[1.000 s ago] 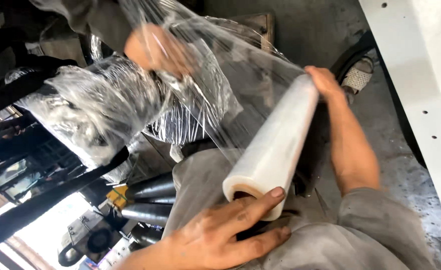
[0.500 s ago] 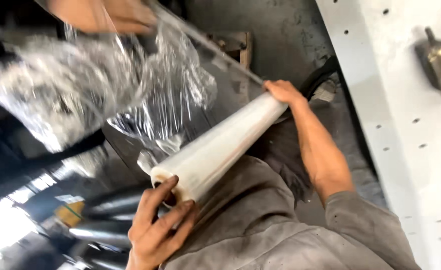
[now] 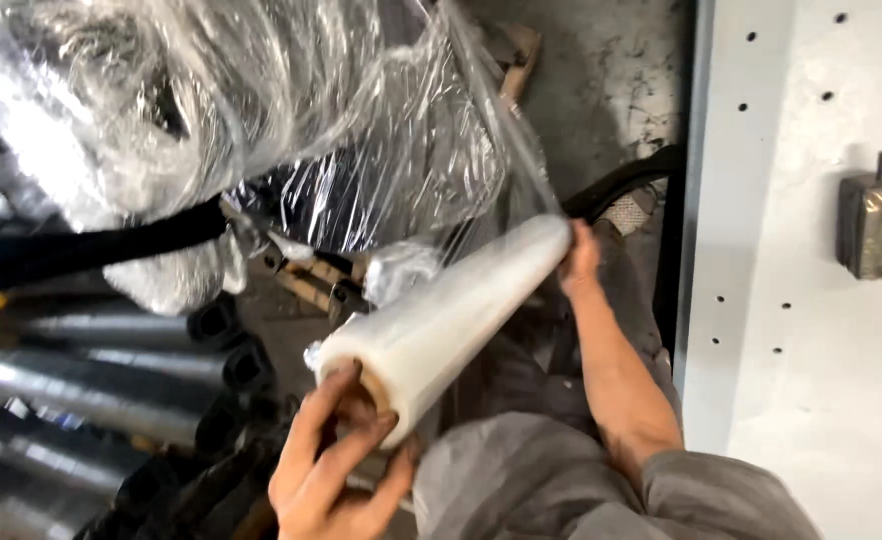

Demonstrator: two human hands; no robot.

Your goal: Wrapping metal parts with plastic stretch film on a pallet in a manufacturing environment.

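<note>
A roll of clear stretch film (image 3: pixel 451 315) lies across the middle of the view, tilted up to the right. My left hand (image 3: pixel 336 465) grips its near end, with fingers over the cardboard core. At the roll's far end sits my right hand (image 3: pixel 581 260), holding it. A sheet of film (image 3: pixel 441 140) runs from the roll up to a large wrapped bundle (image 3: pixel 131 110) of dark parts at the upper left.
Several grey metal tubes with black end caps (image 3: pixel 141 350) lie at the lower left. A black hose (image 3: pixel 71 250) crosses under the bundle. A white perforated panel (image 3: pixel 811 300) with a small metal block (image 3: pixel 869 225) stands on the right. The floor (image 3: pixel 601 80) is grey concrete.
The roll has dropped lower and closer to me, and the view has swung right. The other person's hand on the bundle is out of view now.
</note>
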